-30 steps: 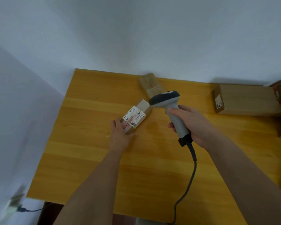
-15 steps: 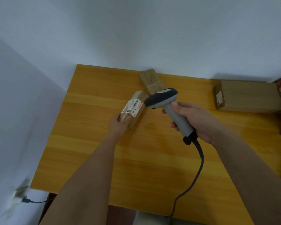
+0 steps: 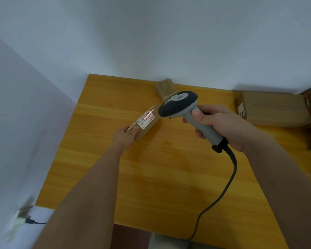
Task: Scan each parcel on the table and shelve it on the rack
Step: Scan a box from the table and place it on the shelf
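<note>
Gripping the small parcel point(image 3: 145, 123), the left hand point(image 3: 125, 135) tilted its label up; the right hand point(image 3: 221, 123) clutched the barcode scanner point(image 3: 183, 108). Steadiness mattered while the red beam crossed the barcode.

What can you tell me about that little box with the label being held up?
The small parcel is a brown cardboard box, oblong, with a white printed label carrying a barcode and red marks. The left hand holds its near end, tilted above the table. A red line from the scanner crosses the barcode.
</note>
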{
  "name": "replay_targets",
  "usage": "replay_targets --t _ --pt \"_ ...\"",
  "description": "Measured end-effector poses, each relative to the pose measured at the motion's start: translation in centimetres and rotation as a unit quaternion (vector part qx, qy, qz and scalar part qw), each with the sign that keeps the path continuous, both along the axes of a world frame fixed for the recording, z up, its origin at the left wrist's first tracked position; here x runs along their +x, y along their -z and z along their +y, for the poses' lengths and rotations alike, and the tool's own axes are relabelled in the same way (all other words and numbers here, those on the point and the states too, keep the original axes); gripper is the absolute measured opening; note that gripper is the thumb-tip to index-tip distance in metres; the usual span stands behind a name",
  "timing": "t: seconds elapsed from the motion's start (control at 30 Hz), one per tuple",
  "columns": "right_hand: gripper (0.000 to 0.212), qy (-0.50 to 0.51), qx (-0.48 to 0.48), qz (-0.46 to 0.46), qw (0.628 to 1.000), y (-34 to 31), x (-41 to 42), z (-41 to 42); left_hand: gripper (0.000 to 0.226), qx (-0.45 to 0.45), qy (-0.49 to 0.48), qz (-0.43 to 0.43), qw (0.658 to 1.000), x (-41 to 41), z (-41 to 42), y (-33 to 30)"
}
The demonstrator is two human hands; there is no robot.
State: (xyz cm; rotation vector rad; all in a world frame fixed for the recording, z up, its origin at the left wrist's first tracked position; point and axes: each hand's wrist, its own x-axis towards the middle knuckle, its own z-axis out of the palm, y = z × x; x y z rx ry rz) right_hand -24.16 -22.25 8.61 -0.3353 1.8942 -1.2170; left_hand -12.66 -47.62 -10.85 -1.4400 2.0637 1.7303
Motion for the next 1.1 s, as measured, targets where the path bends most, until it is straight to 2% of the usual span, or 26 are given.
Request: replay_targets --t 0.33,0.6,0.9,0.97,1.1 --pt "0.027 0.013 -0.01 -0.006 1.0 -1.0 0.6 0.6 0.016 -0.004 0.003 0.005 1.0 0.4 0.2 -0.2" --pt "0.026 0.015 -0.024 -0.006 1.0 -2.1 1.9 2.0 0.032 -0.023 0.005 0.012 1.0 1.8 1.4 -1.7" --pt "0.023 -0.014 -0.069 0.008 0.998 -3.7 5.6 8.8 0.025 -0.061 -0.05 0.047 0.996 6.9 8.4 -5.5" --pt "0.024 -0.022 -0.087 -0.004 0.996 -3.9 6.7 11.3 0.03 -0.065 -0.07 0.065 0.993 8.8 11.2 -6.0" --pt "0.03 -0.028 -0.134 -0.07 0.988 -4.3 9.6 15.7 0.059 -0.055 -0.116 0.09 0.988 14.2 17.4 -7.0"
